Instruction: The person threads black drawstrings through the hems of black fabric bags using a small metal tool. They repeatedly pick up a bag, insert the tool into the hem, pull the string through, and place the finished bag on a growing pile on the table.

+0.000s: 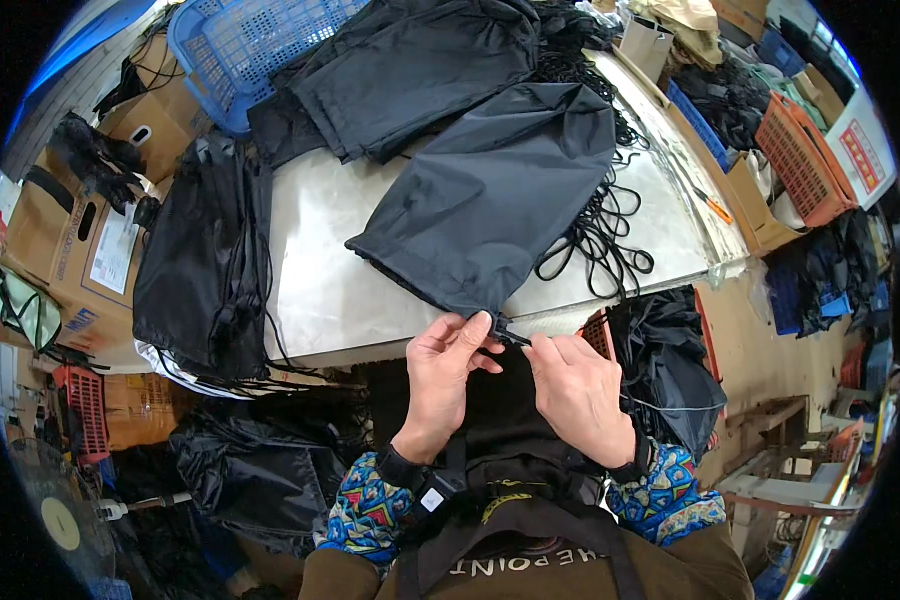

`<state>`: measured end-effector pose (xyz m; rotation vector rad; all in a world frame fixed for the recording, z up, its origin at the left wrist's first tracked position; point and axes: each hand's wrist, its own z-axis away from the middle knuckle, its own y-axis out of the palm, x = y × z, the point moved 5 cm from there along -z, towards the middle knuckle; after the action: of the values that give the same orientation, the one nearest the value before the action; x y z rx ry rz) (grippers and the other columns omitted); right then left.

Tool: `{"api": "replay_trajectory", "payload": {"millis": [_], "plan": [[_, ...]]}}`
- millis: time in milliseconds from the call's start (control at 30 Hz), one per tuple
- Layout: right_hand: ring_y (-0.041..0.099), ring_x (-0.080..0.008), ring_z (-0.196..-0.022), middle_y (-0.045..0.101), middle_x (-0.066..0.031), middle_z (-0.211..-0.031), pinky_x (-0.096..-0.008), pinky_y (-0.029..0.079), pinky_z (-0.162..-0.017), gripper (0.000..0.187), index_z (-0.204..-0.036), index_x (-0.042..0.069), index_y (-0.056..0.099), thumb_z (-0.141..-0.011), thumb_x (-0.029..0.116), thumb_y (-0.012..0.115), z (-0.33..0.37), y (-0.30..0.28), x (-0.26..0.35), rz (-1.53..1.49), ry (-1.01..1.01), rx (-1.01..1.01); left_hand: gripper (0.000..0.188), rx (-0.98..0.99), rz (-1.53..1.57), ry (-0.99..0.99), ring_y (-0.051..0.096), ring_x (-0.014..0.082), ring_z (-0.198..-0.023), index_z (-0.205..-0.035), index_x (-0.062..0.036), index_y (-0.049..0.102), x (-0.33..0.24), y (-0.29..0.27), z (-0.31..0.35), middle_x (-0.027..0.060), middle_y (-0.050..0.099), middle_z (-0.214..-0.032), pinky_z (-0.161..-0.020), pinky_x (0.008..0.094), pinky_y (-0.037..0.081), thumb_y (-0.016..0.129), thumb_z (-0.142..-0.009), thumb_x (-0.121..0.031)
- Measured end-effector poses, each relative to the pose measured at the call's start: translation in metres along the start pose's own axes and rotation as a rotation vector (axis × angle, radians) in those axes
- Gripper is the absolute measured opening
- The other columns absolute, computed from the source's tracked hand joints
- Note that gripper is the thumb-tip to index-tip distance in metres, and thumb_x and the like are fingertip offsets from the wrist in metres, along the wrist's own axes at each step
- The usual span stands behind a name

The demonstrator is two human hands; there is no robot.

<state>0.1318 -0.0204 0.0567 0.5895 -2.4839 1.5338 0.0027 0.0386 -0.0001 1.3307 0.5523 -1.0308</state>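
A black fabric drawstring bag (490,200) lies across the near edge of the white tabletop, its mouth corner reaching toward me. My left hand (442,375) pinches that corner between thumb and fingers. Just to the right, my right hand (580,390) is closed on a thin black cord (513,337) that runs out at the same corner. The cord's end is hidden in the fingers. Loops of black cord (600,245) spill over the table to the right of the bag.
More black bags (420,80) are piled at the back, against a blue plastic basket (200,75). Another stack of black bags (205,270) hangs over the left edge beside a cardboard box (75,250). An orange-handled tool (712,206) rests at the right. Below stands a crate of black fabric (665,360).
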Motion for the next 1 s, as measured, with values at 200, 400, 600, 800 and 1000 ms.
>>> {"api": "replay_trajectory", "payload": {"millis": [200,400,600,800,1000], "plan": [[0.058,-0.0236,-0.063,0.054,-0.007,-0.069,-0.0352,0.044,-0.048,0.009,-0.088,0.006,0.056,-0.083,0.012,0.061,-0.001,-0.004,-0.008,-0.009,0.039,-0.048,0.013,-0.008,-0.095,0.116,0.063,0.015,-0.063,-0.089,-0.0018,0.06,-0.01,-0.004,0.0,0.006,0.063,-0.076,-0.048,0.0256,0.049,0.063,-0.088,-0.015],[0.058,-0.0248,-0.064,0.056,-0.0077,-0.07,-0.0363,0.045,-0.05,0.01,-0.09,0.005,0.056,-0.083,0.012,0.061,0.002,-0.001,-0.001,-0.105,-0.013,-0.042,0.015,-0.052,-0.013,0.002,0.066,0.0164,-0.07,-0.088,-0.0014,0.061,-0.007,-0.012,-0.001,0.0073,0.064,-0.079,-0.054,0.0243,0.054,0.061,-0.089,-0.016],[0.058,-0.0238,-0.063,0.055,-0.0067,-0.069,-0.0353,0.044,-0.048,0.009,-0.086,0.006,0.055,-0.083,0.011,0.061,0.002,-0.005,-0.007,-0.043,0.024,-0.002,0.014,0.053,0.231,-0.132,0.068,0.0205,-0.08,-0.089,-0.0038,0.061,-0.007,-0.003,-0.001,0.0106,0.067,-0.085,-0.062,0.0267,0.059,0.056,-0.092,-0.016],[0.057,-0.0236,-0.061,0.053,-0.0061,-0.067,-0.0356,0.043,-0.046,0.008,-0.083,0.006,0.054,-0.083,0.012,0.061,0.003,-0.008,0.0,-0.065,-0.02,-0.023,0.015,-0.016,0.173,-0.118,0.067,0.0173,-0.072,-0.084,-0.0069,0.06,-0.001,-0.009,-0.004,0.0092,0.067,-0.081,-0.054,0.0261,0.054,0.062,-0.089,-0.021],[0.056,-0.0238,-0.061,0.052,-0.006,-0.066,-0.0358,0.043,-0.046,0.01,-0.08,0.006,0.052,-0.083,0.011,0.059,0.001,-0.004,0.003,-0.083,-0.036,0.036,0.017,-0.031,0.098,-0.082,0.064,0.0167,-0.067,-0.08,-0.0065,0.058,0.0,-0.004,0.0,0.0086,0.066,-0.078,-0.051,0.0265,0.051,0.065,-0.086,-0.02]]}}
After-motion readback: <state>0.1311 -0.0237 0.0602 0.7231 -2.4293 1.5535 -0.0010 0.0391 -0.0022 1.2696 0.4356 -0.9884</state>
